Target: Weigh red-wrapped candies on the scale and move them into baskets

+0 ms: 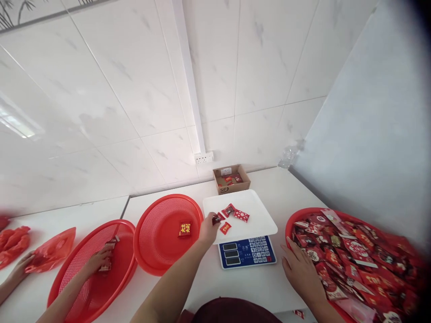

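My left hand [209, 229] is over the left side of the scale's white tray [259, 220], its fingers closed on a small dark red wrapped sweet [218, 218]. Lying on the tray beside it are a red and brown packet [229, 210], a white-dotted red packet [241, 216] and a smaller red packet [225, 228]. Below the tray shows the scale's blue keypad panel [247, 252]. On the right, my right hand [301, 265] rests with fingers stretched out against the near-left rim of a red basket [288, 224] heaped with wrapped sweets [360, 251].
A red basket [143, 242] left of the scale holds one red packet [185, 229]. Further left, a co-worker's hand [97, 262] reaches into another red basket [60, 273]; their other hand [25, 264] touches a red plastic bag [55, 249]. A cardboard box [232, 186] stands behind the tray.
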Tool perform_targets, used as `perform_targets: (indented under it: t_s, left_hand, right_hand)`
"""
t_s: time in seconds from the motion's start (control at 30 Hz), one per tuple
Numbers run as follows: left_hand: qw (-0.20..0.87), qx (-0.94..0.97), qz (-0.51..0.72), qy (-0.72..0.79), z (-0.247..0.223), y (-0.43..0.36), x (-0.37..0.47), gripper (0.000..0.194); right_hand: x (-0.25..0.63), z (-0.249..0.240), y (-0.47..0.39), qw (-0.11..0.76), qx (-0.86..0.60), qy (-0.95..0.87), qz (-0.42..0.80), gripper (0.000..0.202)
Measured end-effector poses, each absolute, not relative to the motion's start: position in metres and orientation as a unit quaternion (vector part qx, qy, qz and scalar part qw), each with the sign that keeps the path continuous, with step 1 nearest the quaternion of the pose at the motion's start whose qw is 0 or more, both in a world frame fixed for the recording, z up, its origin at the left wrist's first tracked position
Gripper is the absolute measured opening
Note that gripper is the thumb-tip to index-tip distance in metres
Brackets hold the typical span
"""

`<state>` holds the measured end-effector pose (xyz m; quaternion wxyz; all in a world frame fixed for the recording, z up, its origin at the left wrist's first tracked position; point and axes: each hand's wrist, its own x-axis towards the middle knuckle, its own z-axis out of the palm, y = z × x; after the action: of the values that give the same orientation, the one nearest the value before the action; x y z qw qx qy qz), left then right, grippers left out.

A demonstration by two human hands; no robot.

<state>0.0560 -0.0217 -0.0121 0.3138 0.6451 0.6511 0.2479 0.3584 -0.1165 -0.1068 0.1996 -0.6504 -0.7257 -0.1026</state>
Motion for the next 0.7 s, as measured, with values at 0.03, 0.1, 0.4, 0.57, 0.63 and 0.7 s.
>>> perform_targets:
  t_s: [0.03, 0.1, 0.4, 0.57, 0.63, 0.7]
  left_hand:
    - [0.306, 0.627, 0.267, 0.664, -0.010, -0.023, 0.044, 0.022]
    - [0.285, 0.581, 0.305, 0.698, -0.004, -0.028, 0.017, 0.022]
    - [0.124, 0.651, 0.223, 0.715, -0.001, -0.050, -0.005, 0.036]
    - [0.231, 0.762, 0.106, 0.596, -0.017, -0.028, 0.061, 0.039]
    - [0.244, 0.771, 0.096, 0.581, -0.024, -0.022, 0.075, 0.041]
    - [0.253, 0.773, 0.092, 0.574, -0.029, -0.019, 0.081, 0.040]
  right_hand:
    - [0.358, -0.107, -0.116, 0.198, -0.651, -0.725, -0.102, 0.037]
    - [0.358, -0.108, -0.117, 0.191, -0.654, -0.725, -0.104, 0.037]
    - [0.333, -0.078, -0.108, 0.173, -0.659, -0.725, -0.102, 0.037]
    - [0.280, -0.050, -0.054, 0.133, -0.643, -0.754, 0.026, 0.042]
    - [0.262, -0.041, -0.033, 0.110, -0.640, -0.758, 0.059, 0.043]
    - [0.250, -0.037, -0.017, 0.091, -0.638, -0.760, 0.080, 0.044]
